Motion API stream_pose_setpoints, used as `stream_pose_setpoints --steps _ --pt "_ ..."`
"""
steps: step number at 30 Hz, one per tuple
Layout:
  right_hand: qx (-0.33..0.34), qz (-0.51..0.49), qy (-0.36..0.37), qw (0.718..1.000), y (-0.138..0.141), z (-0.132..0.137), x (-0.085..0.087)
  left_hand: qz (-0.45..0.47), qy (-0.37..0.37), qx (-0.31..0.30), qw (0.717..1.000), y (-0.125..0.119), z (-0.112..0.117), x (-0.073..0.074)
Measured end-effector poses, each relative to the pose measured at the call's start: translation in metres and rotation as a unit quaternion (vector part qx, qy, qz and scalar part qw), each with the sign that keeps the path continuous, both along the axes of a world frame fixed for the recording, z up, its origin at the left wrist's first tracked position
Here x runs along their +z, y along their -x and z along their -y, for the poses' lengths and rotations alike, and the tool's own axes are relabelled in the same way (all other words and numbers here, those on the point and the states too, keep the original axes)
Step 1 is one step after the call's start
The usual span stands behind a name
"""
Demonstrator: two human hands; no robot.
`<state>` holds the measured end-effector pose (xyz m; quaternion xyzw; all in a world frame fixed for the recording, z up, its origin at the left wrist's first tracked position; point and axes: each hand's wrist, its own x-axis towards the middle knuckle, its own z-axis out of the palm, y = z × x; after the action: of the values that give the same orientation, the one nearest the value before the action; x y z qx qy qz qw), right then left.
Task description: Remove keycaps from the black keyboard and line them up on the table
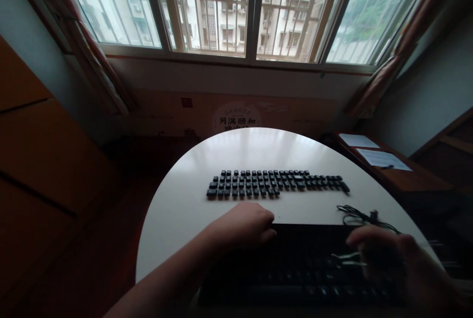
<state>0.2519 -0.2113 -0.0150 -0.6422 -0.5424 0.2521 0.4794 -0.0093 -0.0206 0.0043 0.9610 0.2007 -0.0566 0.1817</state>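
A black keyboard (291,249) lies at the near side of the white round table, dark and partly hidden by my arms. My left hand (251,222) is curled over the keyboard's upper left edge; whatever its fingers may hold is hidden. Blurred by motion, my right hand (388,249) is above the keyboard's right part, closed on a wire keycap puller (349,259) whose thin metal prongs point left over the keys. Beyond the keyboard, loose black keycaps (258,185) stand in several rows.
A coiled black cable (364,217) rests on the white table (177,229) behind my right hand. To the right, a brown wooden table (402,180) holds paper sheets (384,159) and a pen. A barred window and curtains are ahead, an orange-brown cabinet (40,150) at left.
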Motion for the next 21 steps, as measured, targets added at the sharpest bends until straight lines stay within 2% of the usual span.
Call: stream_pose_setpoints --steps 2,5,8,15,18,21 --pt "-0.030 -0.145 0.100 0.984 0.020 0.014 -0.003 0.010 -0.011 -0.003 1.000 -0.004 -0.001 -0.004" --pt "-0.019 -0.223 0.105 0.969 0.045 0.017 -0.003 0.023 -0.032 -0.016 0.999 -0.009 0.000 -0.010" --pt "-0.007 -0.223 0.091 0.970 0.050 0.009 -0.009 0.048 -0.036 -0.020 0.998 -0.012 0.002 -0.013" --pt "0.017 -0.223 0.105 0.969 0.036 -0.007 -0.041 0.065 0.025 -0.003 0.998 -0.010 -0.004 -0.015" --pt "0.015 -0.211 0.094 0.973 0.039 -0.011 -0.045 0.054 0.037 -0.009 0.998 -0.011 -0.007 -0.016" --pt "0.030 -0.190 0.116 0.974 0.041 -0.013 -0.044 0.048 0.045 -0.011 0.998 -0.012 -0.008 -0.016"
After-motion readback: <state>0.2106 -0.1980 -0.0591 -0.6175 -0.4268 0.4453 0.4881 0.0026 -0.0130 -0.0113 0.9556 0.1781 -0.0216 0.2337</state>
